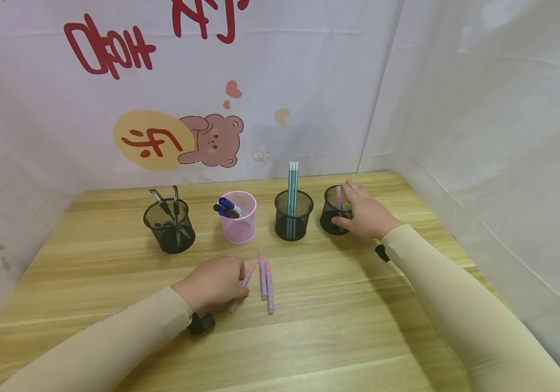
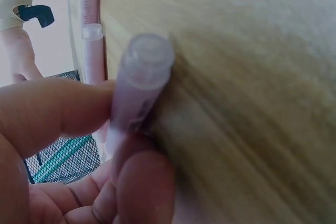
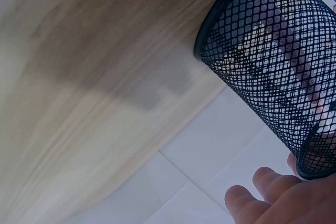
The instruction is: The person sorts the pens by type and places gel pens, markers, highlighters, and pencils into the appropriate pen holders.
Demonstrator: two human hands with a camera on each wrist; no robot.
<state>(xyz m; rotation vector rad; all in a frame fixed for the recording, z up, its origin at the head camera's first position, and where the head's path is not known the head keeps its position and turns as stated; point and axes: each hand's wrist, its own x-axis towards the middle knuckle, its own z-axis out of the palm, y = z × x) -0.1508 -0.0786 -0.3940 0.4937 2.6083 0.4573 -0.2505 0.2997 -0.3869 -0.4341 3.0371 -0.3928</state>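
Note:
Over the middle of the table, my left hand [image 1: 218, 280] pinches a slim light-purple marker [image 2: 139, 77] between thumb and fingers; its clear round end faces the left wrist camera. Two like markers, one of them this purple marker [image 1: 269, 288], lie side by side just to its right. My right hand [image 1: 365, 215] is at the right side of the rightmost black mesh pen cup [image 3: 273, 66], thumb in front and fingers extended past its rim. Inside that upright cup stands a purple marker [image 1: 339, 197], seen through the mesh.
Left of that cup stand a black mesh cup [image 1: 302, 226] with green pencils [image 1: 293, 185], a pink mesh cup [image 1: 238, 234] with blue and black markers, and another black mesh cup [image 1: 177, 239] with black pens. A printed cloth wall [image 1: 319, 109] borders the table's back.

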